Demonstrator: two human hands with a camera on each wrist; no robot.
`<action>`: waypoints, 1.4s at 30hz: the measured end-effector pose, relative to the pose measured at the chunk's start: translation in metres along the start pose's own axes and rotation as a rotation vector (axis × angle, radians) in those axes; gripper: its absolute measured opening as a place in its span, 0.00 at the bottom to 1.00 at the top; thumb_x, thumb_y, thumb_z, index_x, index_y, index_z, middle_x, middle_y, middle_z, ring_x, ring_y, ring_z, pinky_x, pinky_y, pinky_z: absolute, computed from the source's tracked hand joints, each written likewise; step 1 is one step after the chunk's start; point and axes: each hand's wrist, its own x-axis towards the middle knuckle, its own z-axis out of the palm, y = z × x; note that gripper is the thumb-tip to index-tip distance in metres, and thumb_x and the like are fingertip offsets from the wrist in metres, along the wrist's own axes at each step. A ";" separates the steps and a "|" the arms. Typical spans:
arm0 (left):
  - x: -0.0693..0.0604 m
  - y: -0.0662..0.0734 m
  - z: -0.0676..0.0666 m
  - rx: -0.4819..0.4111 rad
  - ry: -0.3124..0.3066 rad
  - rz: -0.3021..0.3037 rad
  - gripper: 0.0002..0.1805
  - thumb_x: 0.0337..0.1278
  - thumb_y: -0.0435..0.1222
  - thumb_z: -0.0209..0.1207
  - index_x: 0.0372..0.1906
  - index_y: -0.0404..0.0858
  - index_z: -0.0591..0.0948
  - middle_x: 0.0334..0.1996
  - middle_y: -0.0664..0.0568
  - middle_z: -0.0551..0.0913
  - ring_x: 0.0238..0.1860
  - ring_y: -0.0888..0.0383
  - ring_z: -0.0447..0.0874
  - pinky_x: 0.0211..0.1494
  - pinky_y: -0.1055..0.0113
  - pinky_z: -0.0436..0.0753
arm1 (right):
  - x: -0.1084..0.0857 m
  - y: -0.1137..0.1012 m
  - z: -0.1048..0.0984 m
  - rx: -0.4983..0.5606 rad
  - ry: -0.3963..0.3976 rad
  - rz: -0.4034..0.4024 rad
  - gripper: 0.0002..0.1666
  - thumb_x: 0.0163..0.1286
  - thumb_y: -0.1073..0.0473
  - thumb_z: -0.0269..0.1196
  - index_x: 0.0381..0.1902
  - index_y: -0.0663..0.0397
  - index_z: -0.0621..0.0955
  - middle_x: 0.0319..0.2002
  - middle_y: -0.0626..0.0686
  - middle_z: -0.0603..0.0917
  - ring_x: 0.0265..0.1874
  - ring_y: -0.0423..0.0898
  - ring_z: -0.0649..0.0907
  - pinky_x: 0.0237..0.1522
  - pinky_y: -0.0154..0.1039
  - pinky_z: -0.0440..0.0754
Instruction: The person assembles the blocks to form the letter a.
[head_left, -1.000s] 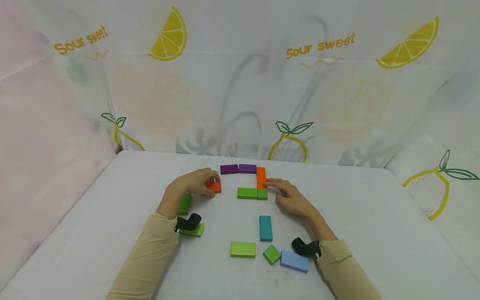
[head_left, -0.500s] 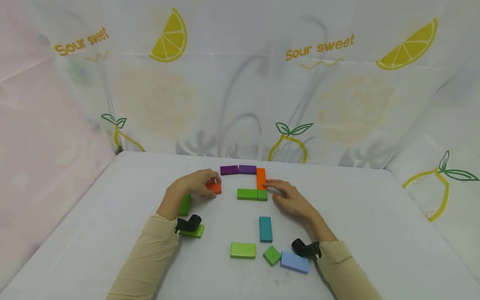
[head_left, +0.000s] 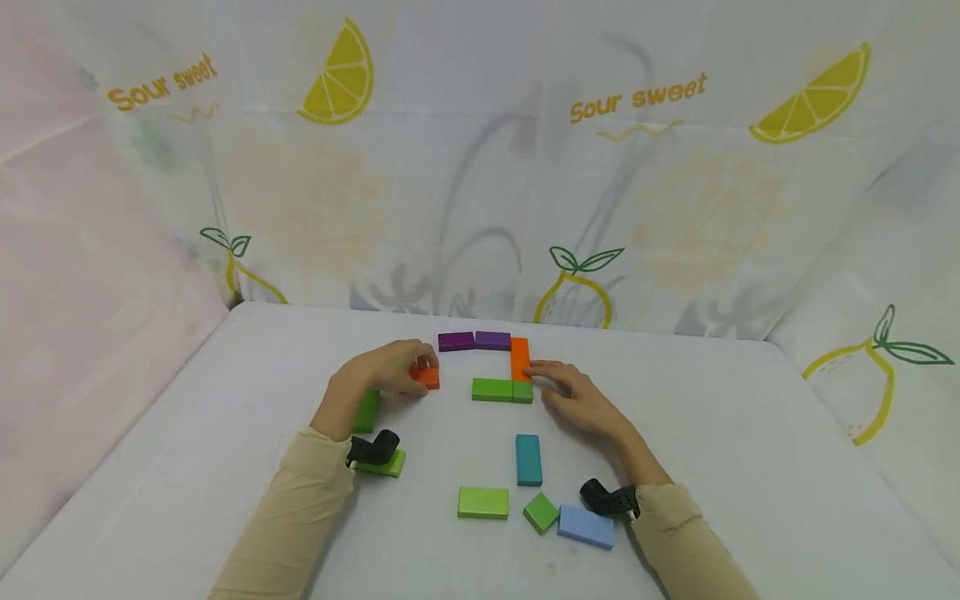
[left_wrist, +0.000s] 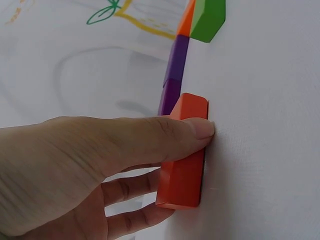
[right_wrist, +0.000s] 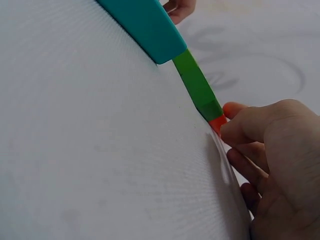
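Left hand [head_left: 382, 367] pinches the red-orange block [head_left: 429, 378], thumb across the near side, fingers behind; left wrist view confirms the grip. Block sits left of the layout, near the dark purple block [head_left: 456, 342] but apart from it; can't tell if it's fully down on the worktop [head_left: 712, 417]. Right hand [head_left: 581, 404] has loosely extended fingers, not curled round anything, fingertips touching the right side of the upright-in-view orange block [head_left: 520, 358]. Dark purple and violet block [head_left: 492, 340] lie end to end; orange meets violet's right end at a right angle, its near end against the small green block [head_left: 522, 392], which butts onto the long green block [head_left: 492, 390]. Nearer the person: teal block [head_left: 528, 460], lime block [head_left: 483, 502], a turned green square block [head_left: 541, 512] and, just beside it, the light blue block [head_left: 586, 527]. Dark green block [head_left: 367, 412] partly hidden by the left wrist; yellow-green block [head_left: 386, 468] partly under the left wrist camera [head_left: 375, 448]. Tan sleeves [head_left: 288, 517] on both arms. Lemon-print cloth [head_left: 450, 167] hangs behind the worktop.
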 end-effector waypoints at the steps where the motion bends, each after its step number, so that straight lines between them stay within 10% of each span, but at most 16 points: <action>1: 0.000 0.000 0.000 0.004 0.004 0.006 0.18 0.50 0.33 0.64 0.49 0.37 0.77 0.44 0.46 0.78 0.46 0.51 0.73 0.53 0.57 0.75 | 0.000 0.000 0.000 0.003 0.002 -0.001 0.24 0.68 0.64 0.54 0.62 0.45 0.74 0.67 0.52 0.69 0.69 0.57 0.63 0.67 0.61 0.57; 23: 0.004 0.003 0.004 0.000 0.020 0.090 0.18 0.51 0.34 0.64 0.49 0.36 0.77 0.43 0.46 0.78 0.46 0.51 0.74 0.54 0.57 0.75 | -0.006 -0.027 -0.004 0.037 -0.010 0.036 0.24 0.68 0.70 0.52 0.62 0.60 0.72 0.68 0.62 0.66 0.69 0.63 0.61 0.67 0.64 0.55; 42: 0.009 0.007 0.011 -0.018 0.032 0.177 0.18 0.53 0.35 0.63 0.50 0.36 0.78 0.43 0.49 0.78 0.44 0.54 0.73 0.51 0.62 0.74 | 0.000 -0.003 -0.008 0.037 -0.020 -0.020 0.23 0.69 0.64 0.55 0.62 0.52 0.73 0.63 0.55 0.73 0.66 0.54 0.69 0.68 0.56 0.60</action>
